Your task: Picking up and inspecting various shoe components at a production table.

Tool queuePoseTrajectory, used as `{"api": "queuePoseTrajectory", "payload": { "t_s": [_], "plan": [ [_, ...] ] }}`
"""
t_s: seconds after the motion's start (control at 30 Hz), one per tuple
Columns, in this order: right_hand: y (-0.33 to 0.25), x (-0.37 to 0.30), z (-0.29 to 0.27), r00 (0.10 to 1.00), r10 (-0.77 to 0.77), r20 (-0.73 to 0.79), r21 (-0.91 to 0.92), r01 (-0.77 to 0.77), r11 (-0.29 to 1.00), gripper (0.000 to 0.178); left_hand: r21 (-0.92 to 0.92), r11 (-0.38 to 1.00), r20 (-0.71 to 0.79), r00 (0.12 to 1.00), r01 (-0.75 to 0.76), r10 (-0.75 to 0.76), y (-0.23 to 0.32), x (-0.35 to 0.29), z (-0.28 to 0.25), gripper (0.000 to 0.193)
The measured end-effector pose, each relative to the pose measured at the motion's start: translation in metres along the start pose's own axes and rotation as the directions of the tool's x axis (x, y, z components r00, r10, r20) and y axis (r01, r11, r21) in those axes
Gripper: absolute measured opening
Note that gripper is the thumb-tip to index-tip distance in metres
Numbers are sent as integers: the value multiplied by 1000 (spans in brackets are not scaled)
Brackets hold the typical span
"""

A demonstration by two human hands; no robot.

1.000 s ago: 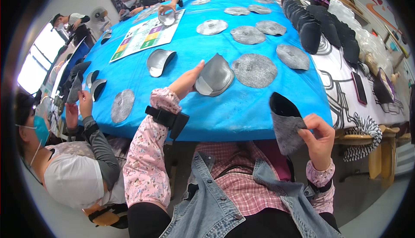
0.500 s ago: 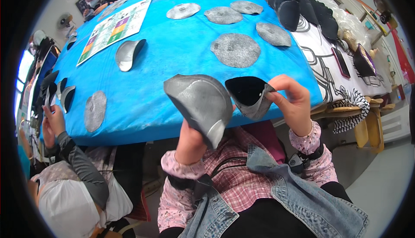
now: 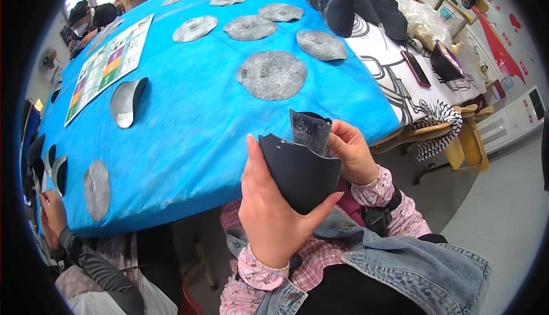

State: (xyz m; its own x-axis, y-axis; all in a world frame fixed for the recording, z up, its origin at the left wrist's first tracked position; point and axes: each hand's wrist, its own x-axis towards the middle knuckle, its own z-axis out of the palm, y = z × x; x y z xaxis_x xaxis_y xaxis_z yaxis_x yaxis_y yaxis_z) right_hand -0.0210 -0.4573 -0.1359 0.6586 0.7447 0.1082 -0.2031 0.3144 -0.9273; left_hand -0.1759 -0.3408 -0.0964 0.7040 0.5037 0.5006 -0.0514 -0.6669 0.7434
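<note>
My left hand (image 3: pixel 269 212) wraps round a curved dark molded piece (image 3: pixel 300 172) with a wavy upper rim, thumb and fingers on opposite sides of it. Just behind its rim, a curled grey felt piece (image 3: pixel 310 131) with a speckled surface is pinched in my right hand (image 3: pixel 351 152). The felt piece's lower part is hidden by the dark piece; whether it sits inside or behind, I cannot tell. Both are held above the near edge of the blue-covered table (image 3: pixel 189 160).
Several flat grey felt discs (image 3: pixel 271 75) lie on the table. At left are a curved grey piece (image 3: pixel 127 102) and a printed sheet (image 3: pixel 111 66). Stacked black pieces (image 3: pixel 337 12), plastic bags and a phone (image 3: pixel 416 69) lie at right. A co-worker's hand (image 3: pixel 52 215) shows at lower left.
My left hand has turned the molded piece so its dark face shows, and brought it against the felt piece in my right hand. The view has shifted rightward.
</note>
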Motion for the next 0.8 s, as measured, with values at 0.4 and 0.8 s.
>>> {"api": "queuePoseTrajectory", "payload": {
  "t_s": [0.4,0.8],
  "plan": [
    [-2,-2,3,997,76,-27,12,-76,997,12,31,999,2,1000,-21,21,2,1,9,118],
    [-3,-4,5,994,89,-69,-4,-89,996,10,23,1000,14,1000,-12,12,3,0,11,117]
  ]
}}
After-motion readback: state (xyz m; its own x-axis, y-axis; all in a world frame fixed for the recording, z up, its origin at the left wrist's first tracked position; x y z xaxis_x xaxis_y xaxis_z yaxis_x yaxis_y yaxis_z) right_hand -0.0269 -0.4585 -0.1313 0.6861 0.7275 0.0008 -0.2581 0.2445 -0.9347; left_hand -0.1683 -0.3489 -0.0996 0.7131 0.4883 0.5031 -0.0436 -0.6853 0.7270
